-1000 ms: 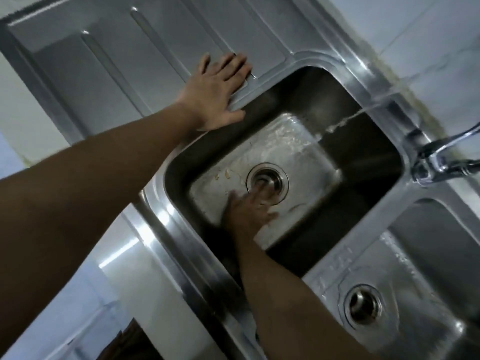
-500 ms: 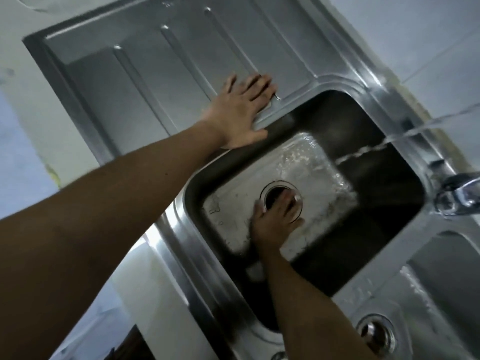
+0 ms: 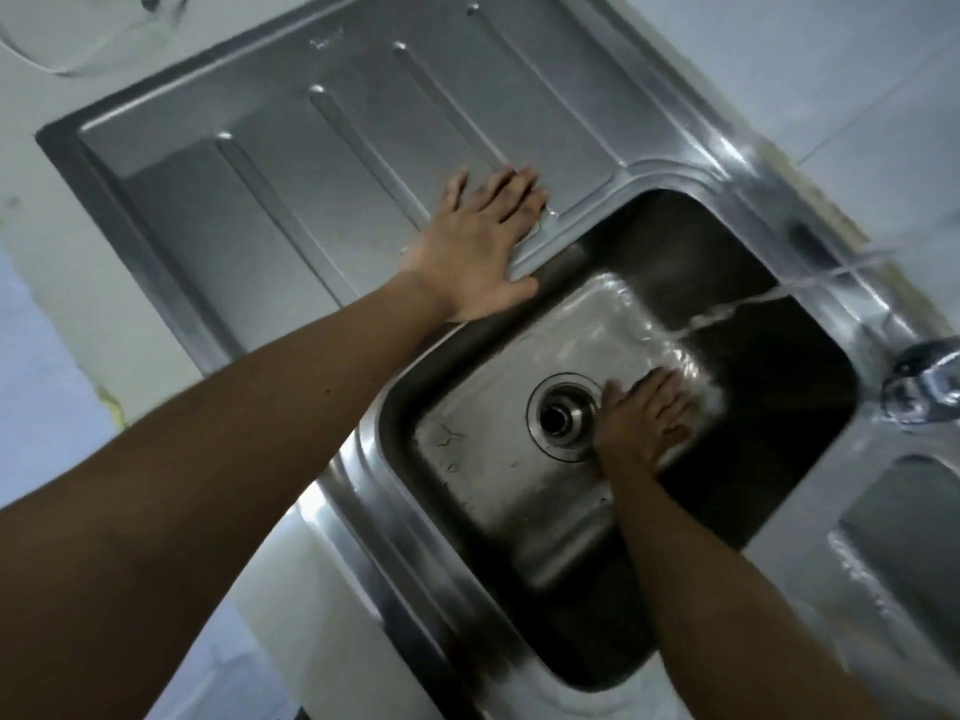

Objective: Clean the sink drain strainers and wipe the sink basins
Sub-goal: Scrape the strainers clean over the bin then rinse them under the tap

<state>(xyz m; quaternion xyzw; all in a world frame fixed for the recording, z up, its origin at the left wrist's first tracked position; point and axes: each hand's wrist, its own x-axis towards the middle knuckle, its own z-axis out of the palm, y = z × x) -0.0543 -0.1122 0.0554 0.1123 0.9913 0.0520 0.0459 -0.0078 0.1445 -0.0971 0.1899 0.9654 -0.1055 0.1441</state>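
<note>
The left basin [image 3: 498, 511] floor lies bare on the near side of the open drain [image 3: 563, 415]. The left hand [image 3: 480, 252] rests flat, fingers spread, on the ribbed drainboard [image 3: 291, 163] at the basin's rim. The right hand [image 3: 647, 423], flat and holding nothing, presses the floor just beside the drain under the water stream [image 3: 727, 314]; half a second ago it covered the drain.

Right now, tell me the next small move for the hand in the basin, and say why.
Probably sweep the right hand across the basin floor toward the open drain. It lies flat beside the drain where the running water lands, and specks show on the floor on the drain's other side. The left hand braces on the drainboard.
</note>
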